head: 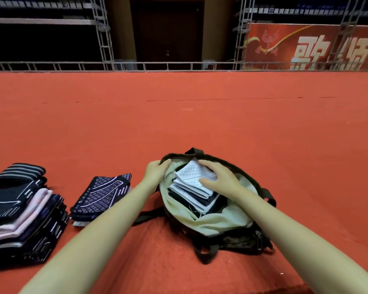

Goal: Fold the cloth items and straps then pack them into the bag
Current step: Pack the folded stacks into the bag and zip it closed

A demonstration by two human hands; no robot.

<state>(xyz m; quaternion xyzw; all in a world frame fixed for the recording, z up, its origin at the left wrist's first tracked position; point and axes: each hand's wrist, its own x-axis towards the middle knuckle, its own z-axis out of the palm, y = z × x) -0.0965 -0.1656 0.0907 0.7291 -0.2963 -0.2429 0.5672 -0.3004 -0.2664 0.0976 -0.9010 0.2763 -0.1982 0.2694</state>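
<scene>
A dark bag (242, 240) with a pale green lining lies open on the red carpet in front of me. Inside it sits a stack of folded cloths (192, 193), white checked ones on top and dark ones below. My left hand (156, 169) grips the bag's left rim and holds it open. My right hand (218, 176) is inside the bag, its fingers spread over the top white cloth and its thumb against the cloth's near edge. A small pile of dark patterned folded cloths (101, 197) lies left of the bag.
A taller stack of folded dark, pink and striped cloths (19, 213) stands at the far left. The red carpet (200, 124) stretches ahead to a metal truss rail (157, 65) and a red banner (317, 47). The bag's strap (204, 254) trails toward me.
</scene>
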